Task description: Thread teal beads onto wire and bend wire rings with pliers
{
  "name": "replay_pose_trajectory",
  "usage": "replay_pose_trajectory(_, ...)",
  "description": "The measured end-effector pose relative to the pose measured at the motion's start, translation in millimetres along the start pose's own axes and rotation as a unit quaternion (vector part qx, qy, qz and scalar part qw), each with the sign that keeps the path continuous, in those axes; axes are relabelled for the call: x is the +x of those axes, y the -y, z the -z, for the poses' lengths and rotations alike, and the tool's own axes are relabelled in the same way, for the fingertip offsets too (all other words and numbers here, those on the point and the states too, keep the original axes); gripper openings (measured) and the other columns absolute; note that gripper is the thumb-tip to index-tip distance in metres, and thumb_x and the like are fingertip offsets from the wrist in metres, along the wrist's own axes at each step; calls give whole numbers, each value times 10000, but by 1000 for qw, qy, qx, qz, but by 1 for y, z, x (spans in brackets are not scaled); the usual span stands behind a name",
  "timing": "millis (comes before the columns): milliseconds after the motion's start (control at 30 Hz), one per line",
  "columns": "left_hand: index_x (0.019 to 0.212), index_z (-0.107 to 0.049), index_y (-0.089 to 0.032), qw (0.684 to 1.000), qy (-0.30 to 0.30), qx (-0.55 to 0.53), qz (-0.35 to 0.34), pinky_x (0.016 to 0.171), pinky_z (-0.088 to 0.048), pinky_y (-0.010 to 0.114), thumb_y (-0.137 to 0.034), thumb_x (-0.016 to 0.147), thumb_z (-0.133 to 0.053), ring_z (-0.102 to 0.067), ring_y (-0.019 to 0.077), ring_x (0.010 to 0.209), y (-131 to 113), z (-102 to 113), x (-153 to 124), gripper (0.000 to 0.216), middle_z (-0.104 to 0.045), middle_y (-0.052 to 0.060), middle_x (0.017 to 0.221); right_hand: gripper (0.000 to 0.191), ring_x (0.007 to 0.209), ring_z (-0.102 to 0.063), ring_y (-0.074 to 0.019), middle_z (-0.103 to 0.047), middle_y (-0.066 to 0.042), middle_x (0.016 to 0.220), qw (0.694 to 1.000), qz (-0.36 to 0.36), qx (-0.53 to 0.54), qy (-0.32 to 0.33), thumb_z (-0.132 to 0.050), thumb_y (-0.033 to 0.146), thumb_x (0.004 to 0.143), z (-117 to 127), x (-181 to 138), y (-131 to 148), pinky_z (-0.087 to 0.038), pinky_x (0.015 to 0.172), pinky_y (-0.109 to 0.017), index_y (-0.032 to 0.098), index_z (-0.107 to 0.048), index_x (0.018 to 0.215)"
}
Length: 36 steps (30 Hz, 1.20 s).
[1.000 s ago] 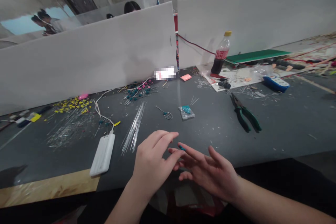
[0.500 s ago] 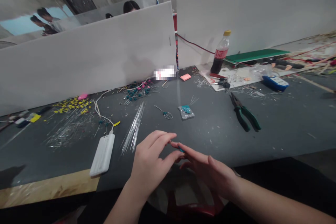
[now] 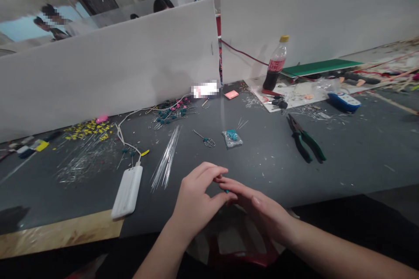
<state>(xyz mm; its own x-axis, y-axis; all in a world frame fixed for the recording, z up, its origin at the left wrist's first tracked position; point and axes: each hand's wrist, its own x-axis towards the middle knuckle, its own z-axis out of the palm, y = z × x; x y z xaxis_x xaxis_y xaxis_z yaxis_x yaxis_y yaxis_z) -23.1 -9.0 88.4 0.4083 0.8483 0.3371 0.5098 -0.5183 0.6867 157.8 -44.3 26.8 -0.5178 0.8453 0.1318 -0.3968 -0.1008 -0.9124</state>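
From my end, the small teal piece [image 3: 227,191] is at the fingertips, between the thumb of the left hand [image 3: 200,196] and the fingers of the right hand [image 3: 262,216], above the near edge of the bench [image 3: 275,144]. Only a speck of it shows, so I cannot tell which hand grips it, or whether either does. The left hand is curved, with its thumb and forefinger apart; the right lies with its fingers reaching forward, and the two meet at the tips.

I judge the piece very light, soft and easily dented, perhaps a bit tacky, so I would take it by its edges in a gentle fingertip pinch.

Counting outward, I see one clear bag [image 3: 233,138] with teal material in it, one wire whisk shape [image 3: 208,141] and one bundle of straight wires [image 3: 166,159], too many to number. Further left are one white power bank [image 3: 127,192], one pink lump [image 3: 102,119] and yellow bits [image 3: 88,130] beyond counting. On the right are one pair of pliers [image 3: 296,130] and one blue-and-white device [image 3: 345,102]; farther back, one bottle [image 3: 274,66] and one salmon-coloured packet [image 3: 231,94].
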Motion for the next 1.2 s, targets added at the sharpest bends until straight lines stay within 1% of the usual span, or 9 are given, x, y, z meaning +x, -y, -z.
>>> replay_pose_trajectory(133, 1017, -618, -224, 999, 16, -22, 17, 725, -489, 264, -169, 662, -815, -583, 139, 802, 3, -1, 1, 410, -624, -2, 913, 493, 1406, -273, -280, -400, -37, 1492, 1000, -1, -23, -4, -403, 570, 916, 1, 1, 0, -217, 1133, -476, 310, -571, 1301)
replay_pose_trajectory(333, 967, -629, -219, 997, -34, -19, 66, 690, -469, 263, -161, 685, -788, -564, 138, 752, 15, 7, 2, 328, -608, -18, 816, 488, 1334, -396, -288, -454, -35, 1456, 998, -41, -5, -36, -405, 565, 908, 3, 5, 1, -281, 1099, -478, 327, -566, 1302)
replay_pose_trajectory(533, 981, -627, -220, 998, 6, -32, 57, 721, -473, 266, -131, 652, -799, -581, 147, 795, 18, -4, 0, 382, -626, -7, 875, 443, 1368, -345, -264, -471, -17, 1444, 999, -35, -12, -34, -403, 496, 924, 0, 8, -1, -237, 1124, -459, 315, -582, 1287)
replay_pose_trajectory(633, 974, -629, -222, 997, 3, -38, 70, 713, -471, 261, -135, 659, -797, -585, 145, 795, 22, -3, 0, 367, -623, -11, 863, 452, 1281, -444, -275, -506, -42, 1411, 997, -58, 20, -49, -431, 505, 910, 1, 9, -3, -312, 1064, -460, 302, -587, 1283)
replay_pose_trajectory(733, 973, -634, -225, 993, -20, -47, 103, 709, -476, 263, -158, 707, -767, -588, 143, 788, 29, 1, 0, 305, -623, -12, 851, 448, 1121, -545, -271, -608, -84, 1276, 991, -76, 77, -77, -461, 498, 896, 1, 9, -7, -393, 953, -449, 277, -611, 1256)
replay_pose_trajectory(800, 970, -636, -227, 993, -25, -54, 107, 711, -478, 263, -151, 729, -746, -590, 141, 789, 32, 0, 0, 276, -622, -13, 849, 430, 1061, -564, -263, -652, -94, 1182, 987, -81, 108, -92, -463, 483, 895, 1, 9, -9, -411, 907, -434, 266, -641, 1219)
replay_pose_trajectory(900, 939, -640, -222, 994, -15, -55, 89, 699, -475, 254, -105, 712, -742, -586, 132, 773, 30, -5, 1, 276, -620, -15, 857, 417, 1056, -566, -262, -661, -96, 1157, 983, -86, 132, -96, -456, 470, 895, 0, 10, -11, -418, 889, -426, 264, -658, 1197)
replay_pose_trajectory(1033, 931, -638, -212, 996, 11, -54, 68, 689, -480, 253, -110, 693, -749, -592, 129, 762, 23, -14, 0, 282, -619, -4, 901, 392, 1139, -537, -268, -608, -86, 1272, 988, -99, 81, -88, -494, 466, 895, 0, 10, -10, -399, 949, -457, 278, -645, 1204)
replay_pose_trajectory(1200, 975, -635, -225, 998, 39, -22, 47, 694, -492, 250, -13, 669, -655, -595, 129, 770, 19, -22, -1, 373, -628, -4, 939, 284, 1101, -572, -235, -689, -56, 1098, 990, -103, -7, -100, -690, 397, 803, 0, 11, -10, -347, 1031, -449, 260, -707, 1051)
